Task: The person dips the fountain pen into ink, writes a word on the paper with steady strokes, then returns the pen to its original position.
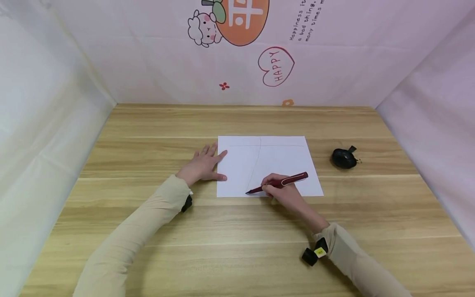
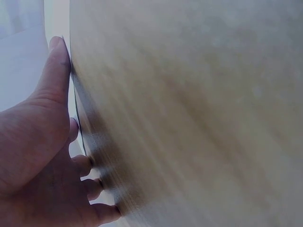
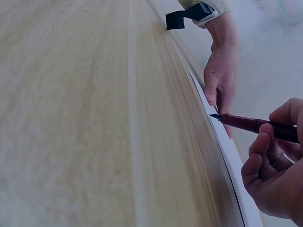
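A white sheet of paper [image 1: 237, 165] lies on the wooden table, bearing a thin horizontal line near its far edge and a long, slightly bent line running down towards the near edge. In my right hand [image 1: 283, 193] is a dark red fountain pen [image 1: 295, 178], pinched near its front; its nib meets the paper at the lower end of the long line. The right wrist view shows the pen's dark nib [image 3: 215, 116]. My left hand [image 1: 203, 166] rests across the sheet's left edge with fingers spread, thumb and index fingertip on the paper.
To the right of the sheet sits a small round black object [image 1: 343, 158] with a tab on top. White cloth walls [image 1: 167, 74] with printed drawings enclose the table [image 1: 230, 243] at the back and sides. Each wrist carries a black camera [image 1: 309, 256].
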`<state>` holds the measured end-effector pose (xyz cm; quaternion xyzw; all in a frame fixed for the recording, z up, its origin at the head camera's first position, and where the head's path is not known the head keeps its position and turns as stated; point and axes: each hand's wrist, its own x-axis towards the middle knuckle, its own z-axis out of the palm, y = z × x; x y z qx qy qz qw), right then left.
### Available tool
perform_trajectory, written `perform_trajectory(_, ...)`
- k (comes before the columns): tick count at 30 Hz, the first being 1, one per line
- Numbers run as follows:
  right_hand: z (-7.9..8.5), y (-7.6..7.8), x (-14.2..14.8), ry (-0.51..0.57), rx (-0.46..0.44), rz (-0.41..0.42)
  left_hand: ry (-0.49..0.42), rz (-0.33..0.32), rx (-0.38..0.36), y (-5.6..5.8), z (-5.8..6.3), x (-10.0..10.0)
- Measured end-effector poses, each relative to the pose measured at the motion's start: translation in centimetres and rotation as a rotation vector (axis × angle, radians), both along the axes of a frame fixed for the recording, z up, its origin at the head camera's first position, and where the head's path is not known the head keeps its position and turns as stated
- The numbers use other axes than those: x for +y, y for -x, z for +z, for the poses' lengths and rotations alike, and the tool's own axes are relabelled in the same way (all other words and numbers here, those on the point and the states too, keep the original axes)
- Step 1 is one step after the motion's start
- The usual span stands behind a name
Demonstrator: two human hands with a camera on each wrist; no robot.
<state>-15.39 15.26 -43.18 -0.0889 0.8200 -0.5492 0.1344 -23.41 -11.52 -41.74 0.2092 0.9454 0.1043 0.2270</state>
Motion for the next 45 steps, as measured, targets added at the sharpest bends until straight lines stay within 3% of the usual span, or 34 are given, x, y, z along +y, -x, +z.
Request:
perform_trajectory(8,0.0,0.3,-0.5,0.03,0.032,0.026,0.005,0.02,0.007,0.0,0.0,-0.5)
perform_trajectory(17,0.1,0.9,-0.5,0.051,0.023,-0.005,0.004,0.024,-0.004,0.0,0.2,-0.6)
perform_trajectory(21,1.1,2.5,-0.3,0.056,0.023,-0.098,0.002,0.023,-0.005,-0.1,0.3,-0.7)
perform_trajectory(27,2.6,6.8,0.1,0.092,0.05,-0.315,-0.002,0.02,0.001,-0.1,0.3,-0.7)
perform_trajectory(32,2.8,9.8,0.6,0.119,0.068,-0.378,-0.008,0.011,-0.002,-0.1,0.2,-0.5)
perform_trajectory(45,1.1,11.2,1.0,0.076,0.034,-0.426,0.0,0.006,0.0,-0.2,-0.1,0.1)
